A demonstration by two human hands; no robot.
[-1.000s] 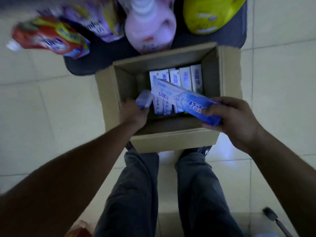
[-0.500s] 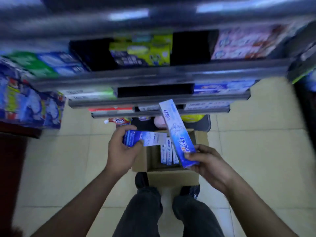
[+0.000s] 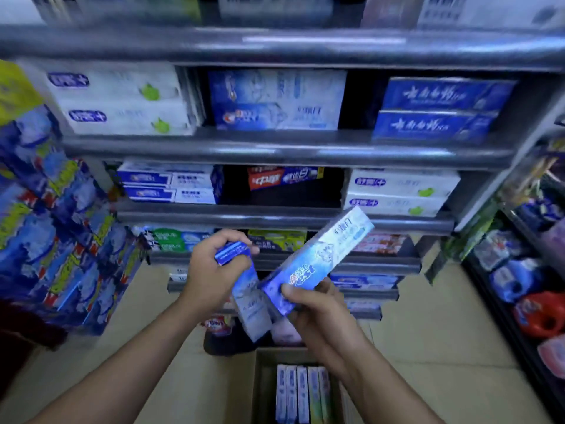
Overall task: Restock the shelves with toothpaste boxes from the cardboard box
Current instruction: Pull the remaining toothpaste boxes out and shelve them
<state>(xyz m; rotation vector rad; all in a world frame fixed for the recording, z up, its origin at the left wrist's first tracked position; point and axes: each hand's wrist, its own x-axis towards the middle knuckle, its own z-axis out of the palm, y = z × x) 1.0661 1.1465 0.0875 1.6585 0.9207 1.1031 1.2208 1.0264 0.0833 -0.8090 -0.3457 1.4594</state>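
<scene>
The left hand point(image 3: 211, 270) grips one toothpaste box point(image 3: 250, 301) by its top end; the right hand point(image 3: 312, 304) clamps another point(image 3: 318, 258), angled up at the shelves point(image 3: 284, 148). Best shelved singly — flat, label outward — the cardboard box point(image 3: 263, 390) below holds more.

Dim shop aisle, beige tiled floor point(image 3: 443, 325), grey racks point(image 3: 287, 148)
</scene>
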